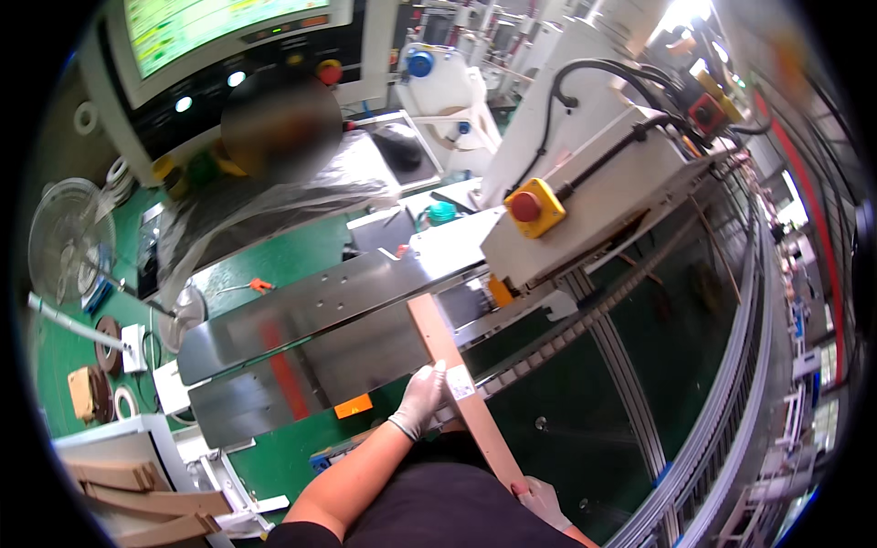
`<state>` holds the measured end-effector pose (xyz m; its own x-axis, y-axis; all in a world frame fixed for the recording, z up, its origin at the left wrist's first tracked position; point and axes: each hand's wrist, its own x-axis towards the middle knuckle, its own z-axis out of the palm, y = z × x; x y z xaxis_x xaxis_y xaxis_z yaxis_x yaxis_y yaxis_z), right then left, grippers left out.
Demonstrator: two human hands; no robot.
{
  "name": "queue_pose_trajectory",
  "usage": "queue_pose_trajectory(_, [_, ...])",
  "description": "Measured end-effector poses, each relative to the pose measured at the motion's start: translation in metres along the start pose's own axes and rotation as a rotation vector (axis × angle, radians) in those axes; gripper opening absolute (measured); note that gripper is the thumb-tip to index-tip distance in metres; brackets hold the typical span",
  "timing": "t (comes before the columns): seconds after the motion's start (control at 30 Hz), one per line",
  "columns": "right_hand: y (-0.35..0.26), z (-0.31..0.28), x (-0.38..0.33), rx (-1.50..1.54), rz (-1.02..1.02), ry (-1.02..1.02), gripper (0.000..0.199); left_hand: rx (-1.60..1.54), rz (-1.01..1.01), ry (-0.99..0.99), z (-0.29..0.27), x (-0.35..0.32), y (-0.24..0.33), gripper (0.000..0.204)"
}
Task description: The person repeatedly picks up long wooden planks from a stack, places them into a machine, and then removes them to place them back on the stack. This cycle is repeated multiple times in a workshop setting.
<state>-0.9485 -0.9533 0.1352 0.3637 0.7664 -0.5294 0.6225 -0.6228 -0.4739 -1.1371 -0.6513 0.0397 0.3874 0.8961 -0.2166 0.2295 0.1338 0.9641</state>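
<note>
A long, narrow, pinkish-tan bar slants from the metal bed of the machine down toward my right side. A small white printed label is stuck near its middle, and small dark marks dot its face. My left hand, in a white glove, closes on the bar's left edge beside the label, with the thumb on top. Farther down, by the bar's near end, my right hand, gloved too, grips its edge. The bar's far end lies over the metal bed. Most fingers of both hands are hidden.
A red-and-yellow emergency stop button sits on the white machine arm. Right of me curves a roller conveyor rail. A screen console stands at back left, a fan at far left. Brown strips are stacked at lower left.
</note>
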Motion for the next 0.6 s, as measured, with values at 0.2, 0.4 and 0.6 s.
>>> queue_pose_trajectory(0.2, [-0.003,-0.007,0.03,0.039,-0.034,-0.011,0.056,-0.331,-0.131,0.148,0.018,0.009,0.015,0.051])
queue_pose_trajectory(0.4, [0.019,-0.018,0.053,-0.029,-0.061,-0.013,0.06,-0.559,-0.335,0.027,0.039,0.026,-0.023,0.043])
queue_pose_trajectory(0.6, [0.044,-0.038,0.073,-0.068,-0.101,0.001,0.062,-0.651,-0.401,0.0,0.058,0.041,0.01,0.044])
